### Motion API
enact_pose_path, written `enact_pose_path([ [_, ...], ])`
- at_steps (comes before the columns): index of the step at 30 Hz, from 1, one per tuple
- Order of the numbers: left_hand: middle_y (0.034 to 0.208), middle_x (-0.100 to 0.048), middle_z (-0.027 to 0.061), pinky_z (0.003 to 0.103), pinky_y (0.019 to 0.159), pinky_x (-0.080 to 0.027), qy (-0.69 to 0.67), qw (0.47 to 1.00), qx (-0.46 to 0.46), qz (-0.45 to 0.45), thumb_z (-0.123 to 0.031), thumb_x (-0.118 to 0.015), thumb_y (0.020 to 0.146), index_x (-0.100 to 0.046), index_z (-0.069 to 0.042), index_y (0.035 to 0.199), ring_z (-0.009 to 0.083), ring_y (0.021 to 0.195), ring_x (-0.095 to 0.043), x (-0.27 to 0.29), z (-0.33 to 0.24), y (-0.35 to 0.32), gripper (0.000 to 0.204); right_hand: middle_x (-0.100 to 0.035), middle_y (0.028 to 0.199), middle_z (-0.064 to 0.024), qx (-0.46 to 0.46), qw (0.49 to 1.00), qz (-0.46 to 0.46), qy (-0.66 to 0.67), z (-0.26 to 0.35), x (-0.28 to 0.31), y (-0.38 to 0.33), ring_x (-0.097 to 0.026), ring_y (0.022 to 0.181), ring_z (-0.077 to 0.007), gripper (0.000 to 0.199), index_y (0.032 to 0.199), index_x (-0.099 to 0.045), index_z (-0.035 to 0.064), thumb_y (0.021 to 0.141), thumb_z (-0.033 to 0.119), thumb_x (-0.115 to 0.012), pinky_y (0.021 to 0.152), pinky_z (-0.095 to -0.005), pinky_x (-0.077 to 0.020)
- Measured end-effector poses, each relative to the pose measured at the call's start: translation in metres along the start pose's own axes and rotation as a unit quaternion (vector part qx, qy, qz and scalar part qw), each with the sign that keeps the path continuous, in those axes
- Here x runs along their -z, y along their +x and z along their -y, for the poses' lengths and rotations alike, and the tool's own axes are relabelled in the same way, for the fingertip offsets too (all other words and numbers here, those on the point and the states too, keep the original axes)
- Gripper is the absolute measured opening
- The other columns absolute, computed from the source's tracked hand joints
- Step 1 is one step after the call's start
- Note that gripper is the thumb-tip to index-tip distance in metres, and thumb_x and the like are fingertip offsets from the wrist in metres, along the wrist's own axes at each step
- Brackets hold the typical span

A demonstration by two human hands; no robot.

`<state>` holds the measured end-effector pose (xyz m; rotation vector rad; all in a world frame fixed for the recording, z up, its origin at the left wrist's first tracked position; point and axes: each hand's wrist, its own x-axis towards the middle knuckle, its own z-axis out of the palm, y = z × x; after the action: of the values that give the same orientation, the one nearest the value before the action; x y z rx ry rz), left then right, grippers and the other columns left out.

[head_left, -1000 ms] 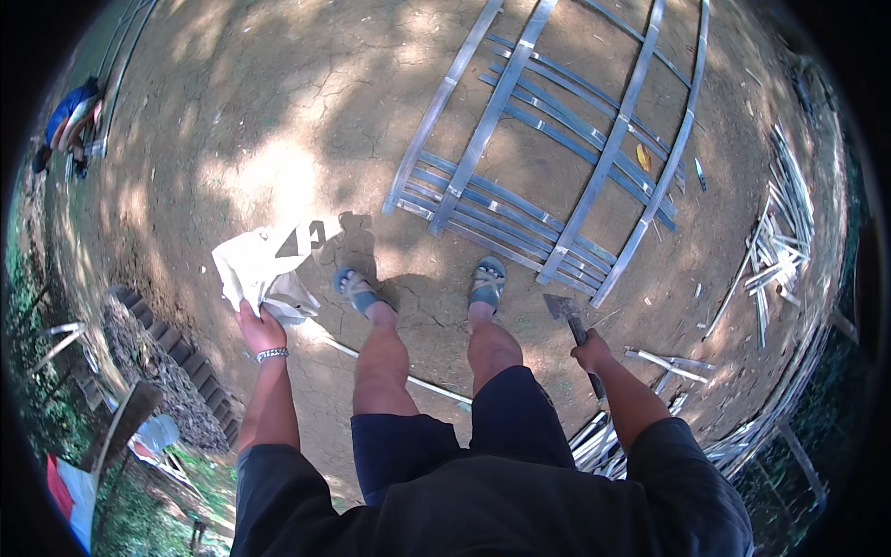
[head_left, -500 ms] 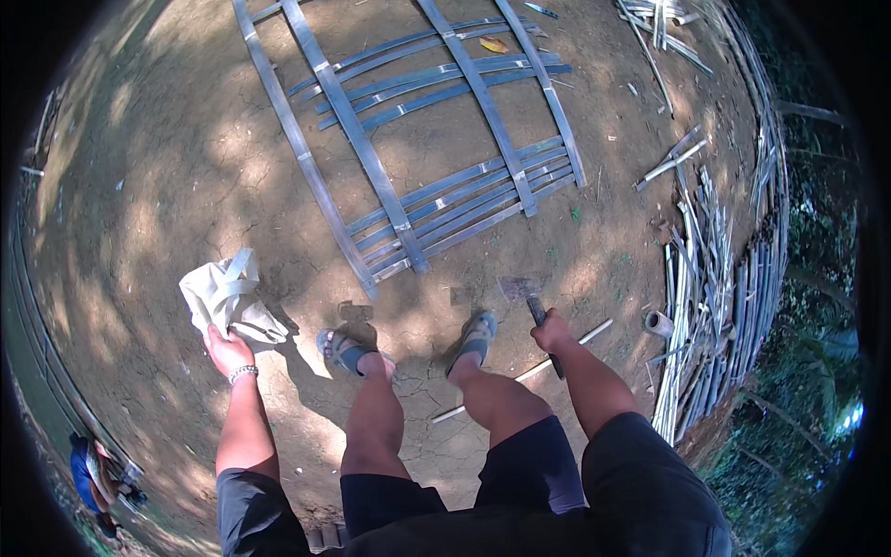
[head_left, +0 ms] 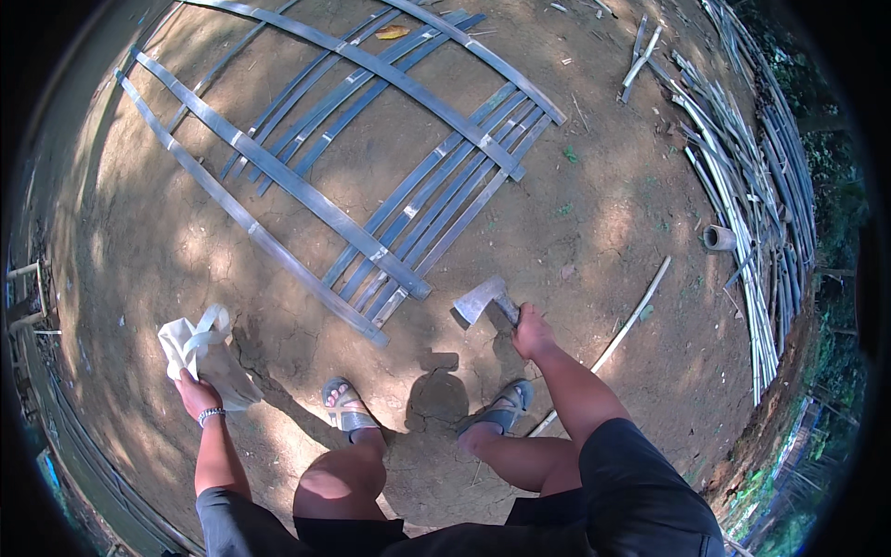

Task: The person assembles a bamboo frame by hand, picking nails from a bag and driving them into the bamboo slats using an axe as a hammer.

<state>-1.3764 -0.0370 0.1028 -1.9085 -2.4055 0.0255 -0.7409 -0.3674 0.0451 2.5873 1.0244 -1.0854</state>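
Note:
My left hand (head_left: pixel 197 392) is closed on a pale cloth bag (head_left: pixel 212 357) whose handles stick up at its top. The bag hangs at the lower left, out beyond my left foot. In my right hand (head_left: pixel 533 332) is a hatchet (head_left: pixel 481 299), gripped by its dark handle. Its broad grey blade points up and to the left, above the ground ahead of my right foot. Beyond both hands lies a lattice of flat bamboo strips (head_left: pixel 380 251), crossed over one another on the soil.
A thin pale pole (head_left: pixel 624 334) lies right of my right foot. Further right are a large pile of split bamboo (head_left: pixel 742 213) and a short hollow bamboo piece (head_left: pixel 718 238). A yellow leaf (head_left: pixel 392 32) rests among the far strips. Cracked bare soil (head_left: pixel 594 232) surrounds me.
The view has turned, so the lattice now slants and sits further left. My right hand has raised the hatchet, its blade turning leftward. The bag stays in my left hand.

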Motion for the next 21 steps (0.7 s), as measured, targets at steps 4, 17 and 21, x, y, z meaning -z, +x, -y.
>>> enact_pose_path([
  [4, 0.14, -0.056, 0.0277, 0.054, 0.097, -0.05, -0.008, 0.999, -0.046, -0.005, -0.007, -0.059, 0.094, -0.058, -0.006, 0.137, 0.0484, 0.12, -0.06, -0.085, 0.015, 0.012, 0.042, -0.055, 0.13, -0.028, -0.017, 0.993, -0.087, 0.082, -0.01, -0.057, 0.031, -0.061, 0.119, -0.0489, 0.05, 0.131, -0.045, 0.0014, 0.092, 0.018, -0.072, 0.098, -0.0553, -0.0516],
  [17, 0.106, -0.076, 0.014, 0.032, 0.085, -0.056, -0.426, 0.82, -0.101, 0.369, -0.018, -0.074, 0.097, -0.066, 0.0, 0.127, 0.0206, 0.093, -0.073, -0.182, -0.14, -0.18, 0.036, -0.051, 0.144, -0.013, 0.105, 0.955, -0.275, -0.041, 0.068, -0.1, 0.025, -0.046, 0.137, -0.035, 0.065, 0.145, -0.052, 0.0097, 0.088, 0.023, -0.079, 0.118, -0.0541, -0.0307],
  [21, 0.105, -0.076, 0.0105, 0.03, 0.085, -0.055, -0.527, 0.713, -0.031, 0.461, -0.014, -0.069, 0.1, -0.062, 0.004, 0.131, 0.0164, 0.091, -0.072, -0.225, -0.141, -0.183, 0.037, -0.058, 0.141, -0.0089, 0.325, 0.935, -0.138, -0.033, 0.173, -0.119, 0.035, -0.049, 0.137, -0.0292, 0.054, 0.142, -0.059, 0.0114, 0.093, 0.028, -0.072, 0.118, -0.0497, -0.0322],
])
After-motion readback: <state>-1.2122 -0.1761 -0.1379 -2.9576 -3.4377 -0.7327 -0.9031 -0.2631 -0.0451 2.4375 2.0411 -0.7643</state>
